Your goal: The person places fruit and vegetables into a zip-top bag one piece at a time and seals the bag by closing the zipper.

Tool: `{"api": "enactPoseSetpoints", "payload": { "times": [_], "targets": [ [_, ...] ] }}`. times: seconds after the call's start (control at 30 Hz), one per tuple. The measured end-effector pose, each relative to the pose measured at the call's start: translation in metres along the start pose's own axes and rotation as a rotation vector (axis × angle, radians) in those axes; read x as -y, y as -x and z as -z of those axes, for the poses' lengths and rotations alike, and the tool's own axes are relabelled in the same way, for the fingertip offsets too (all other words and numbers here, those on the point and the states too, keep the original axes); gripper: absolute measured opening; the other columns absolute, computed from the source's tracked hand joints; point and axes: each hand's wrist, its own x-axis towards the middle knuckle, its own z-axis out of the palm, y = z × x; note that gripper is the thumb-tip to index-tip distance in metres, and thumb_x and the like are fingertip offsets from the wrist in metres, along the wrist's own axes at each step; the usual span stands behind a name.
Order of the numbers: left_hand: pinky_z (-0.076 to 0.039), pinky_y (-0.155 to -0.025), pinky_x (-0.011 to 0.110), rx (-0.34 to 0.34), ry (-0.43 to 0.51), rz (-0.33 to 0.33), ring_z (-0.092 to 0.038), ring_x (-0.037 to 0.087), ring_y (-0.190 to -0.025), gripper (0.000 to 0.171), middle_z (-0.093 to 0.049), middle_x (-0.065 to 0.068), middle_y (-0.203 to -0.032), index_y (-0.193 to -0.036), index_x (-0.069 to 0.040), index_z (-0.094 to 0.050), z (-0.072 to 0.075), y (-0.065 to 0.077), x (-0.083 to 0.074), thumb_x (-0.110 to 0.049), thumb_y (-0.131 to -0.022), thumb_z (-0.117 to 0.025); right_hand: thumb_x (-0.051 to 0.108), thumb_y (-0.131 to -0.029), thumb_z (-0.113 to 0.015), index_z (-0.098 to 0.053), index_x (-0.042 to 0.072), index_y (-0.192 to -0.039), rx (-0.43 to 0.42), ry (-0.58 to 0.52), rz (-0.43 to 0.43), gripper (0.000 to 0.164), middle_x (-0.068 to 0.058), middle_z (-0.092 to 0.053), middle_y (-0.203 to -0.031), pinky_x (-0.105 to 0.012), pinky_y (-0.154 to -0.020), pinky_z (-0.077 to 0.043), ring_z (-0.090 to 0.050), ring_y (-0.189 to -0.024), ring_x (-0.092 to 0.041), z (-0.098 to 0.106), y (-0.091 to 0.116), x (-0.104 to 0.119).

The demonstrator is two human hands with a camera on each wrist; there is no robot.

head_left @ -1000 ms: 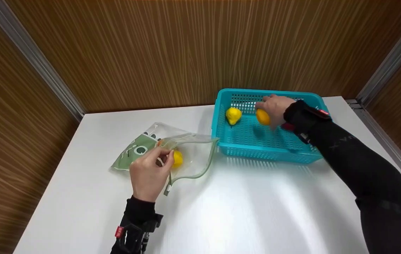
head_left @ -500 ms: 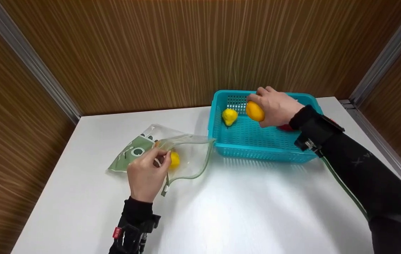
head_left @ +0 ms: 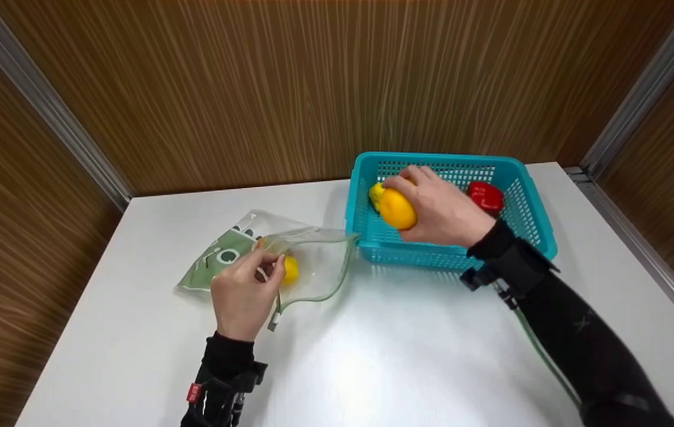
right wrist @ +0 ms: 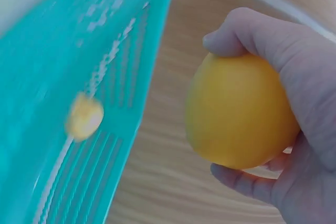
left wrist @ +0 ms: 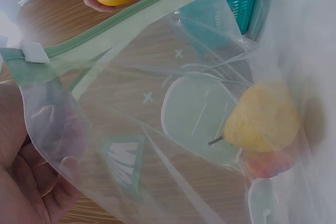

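Note:
My left hand (head_left: 243,290) pinches the edge of a clear zip bag (head_left: 322,270) with a green printed face and a green zip strip. The bag lies on the table, its mouth toward the basket. Inside it, the left wrist view shows a yellow pear (left wrist: 262,119) and a reddish fruit (left wrist: 270,162) partly behind it. My right hand (head_left: 443,210) grips a smooth, round orange (head_left: 398,209), thumb on one side and fingers on the other. Hand and orange are over the turquoise basket (head_left: 449,159). Behind the orange, a yellow pear-shaped fruit (head_left: 376,194) is partly hidden in the basket.
A red bell pepper (head_left: 485,197) sits at the basket's right side. The basket stands at the back right of the white table (head_left: 384,356), close to the wood-grain back wall (head_left: 242,95). Similar panels rise on both sides.
My right hand has carried the orange leftward and nearer within the view, toward the basket's left side. The red pepper has come into fuller view. My left hand keeps its pinch on the bag.

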Motion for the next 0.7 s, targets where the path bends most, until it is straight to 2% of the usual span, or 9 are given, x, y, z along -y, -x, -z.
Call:
{"api": "enactPoseSetpoints", "payload": {
  "times": [0.27,0.5,0.7],
  "targets": [
    [-0.041,-0.048,0.021,-0.004,0.007,-0.012,-0.058,0.012,-0.050,0.008,-0.064,-0.003,-0.060,-0.074,-0.013,-0.069,-0.001,0.000,-0.002,-0.017,-0.078,-0.073,0.031,-0.068,-0.082,-0.047,0.020,-0.131,-0.096,-0.121,0.031,0.073,-0.006,-0.049,-0.128,-0.043,-0.088,-0.055,-0.050,-0.112,-0.023,-0.020,0.012,0.040],
    [-0.042,-0.048,0.022,0.006,0.003,-0.013,-0.059,0.012,-0.050,0.008,-0.064,-0.002,-0.060,-0.074,-0.013,-0.069,0.000,0.000,-0.003,-0.017,-0.079,-0.073,0.033,-0.067,-0.081,-0.048,0.022,-0.130,-0.192,-0.200,0.016,0.072,0.001,-0.053,-0.124,-0.037,-0.090,-0.053,-0.050,-0.110,-0.016,-0.036,0.009,0.061],
    [-0.042,-0.047,0.022,0.013,-0.002,-0.006,-0.059,0.013,-0.050,0.008,-0.064,-0.003,-0.060,-0.074,-0.014,-0.068,0.002,0.000,-0.001,-0.018,-0.080,-0.072,0.036,-0.069,-0.079,-0.044,0.022,-0.132,-0.205,-0.235,0.010,0.074,0.002,-0.053,-0.125,-0.036,-0.092,-0.051,-0.051,-0.109,-0.015,-0.046,0.004,0.075]
  ]
}}
